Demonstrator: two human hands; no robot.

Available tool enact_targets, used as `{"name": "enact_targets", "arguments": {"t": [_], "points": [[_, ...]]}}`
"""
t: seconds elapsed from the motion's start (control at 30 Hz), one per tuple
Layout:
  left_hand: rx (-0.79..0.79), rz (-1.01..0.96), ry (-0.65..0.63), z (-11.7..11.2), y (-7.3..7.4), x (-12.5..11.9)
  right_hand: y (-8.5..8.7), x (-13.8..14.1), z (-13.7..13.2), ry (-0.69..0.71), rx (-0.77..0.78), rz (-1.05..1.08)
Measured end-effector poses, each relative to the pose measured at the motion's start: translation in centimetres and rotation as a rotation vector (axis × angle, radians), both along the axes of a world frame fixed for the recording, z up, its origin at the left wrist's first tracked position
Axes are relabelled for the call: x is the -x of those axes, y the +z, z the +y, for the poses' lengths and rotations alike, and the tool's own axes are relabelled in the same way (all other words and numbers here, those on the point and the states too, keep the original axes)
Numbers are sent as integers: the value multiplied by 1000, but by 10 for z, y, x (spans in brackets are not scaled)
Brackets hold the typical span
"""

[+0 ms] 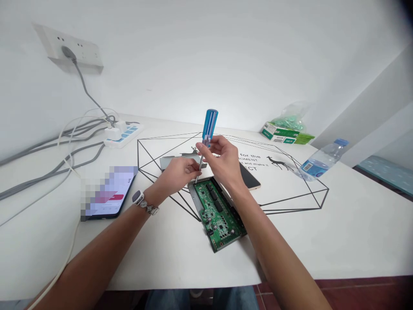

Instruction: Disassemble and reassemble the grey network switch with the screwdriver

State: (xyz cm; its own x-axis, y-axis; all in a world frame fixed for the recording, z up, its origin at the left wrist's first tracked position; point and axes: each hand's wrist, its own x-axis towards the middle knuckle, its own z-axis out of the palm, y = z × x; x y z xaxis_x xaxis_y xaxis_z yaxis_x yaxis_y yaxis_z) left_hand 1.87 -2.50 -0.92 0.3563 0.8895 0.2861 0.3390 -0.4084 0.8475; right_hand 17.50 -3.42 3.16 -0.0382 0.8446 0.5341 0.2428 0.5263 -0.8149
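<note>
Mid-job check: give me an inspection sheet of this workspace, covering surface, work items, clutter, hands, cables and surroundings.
Surface: white table, printed with black lines, deer and lettering.
Work items: blue-handled screwdriver, tip at the far end of a green circuit board; metal plate partly behind the left hand.
Clutter: lit phone at left, dark flat device partly hidden, bottle, boxes and plastic bag.
Hands: right hand holds the screwdriver; left fingertips at its shaft, contact unclear.
Cables: grey cables at left; a white cable crosses the left forearm in view; power strip behind.
Surroundings: white wall, socket panel with one plug, reddish floor.
</note>
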Motion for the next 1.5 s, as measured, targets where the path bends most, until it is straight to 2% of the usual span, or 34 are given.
{"name": "enact_targets", "arguments": {"t": [0.17, 0.37, 0.53, 0.8, 1.03, 1.37, 1.5], "points": [[5, -17, -5, 1, 0, 0, 2, 0, -1, 139, 37, -9], [-24, 2, 7, 3, -4, 0, -8, -6, 2, -13, 34, -86], [-51, 17, -5, 4, -7, 2, -14, -11, 3, 17, 62, -65], [-94, 33, -2, 3, -5, 2, -14, -9, 1, 98, 90, -41], [-118, 96, 38, 0, 1, 1, -14, -9, 0, -48, 25, -133], [-85, 47, 24, 2, -3, 2, -14, -8, -2, 83, 59, -118], [-101, 59, 19, 0, -2, 2, -15, -6, -3, 28, 35, -147]]}}
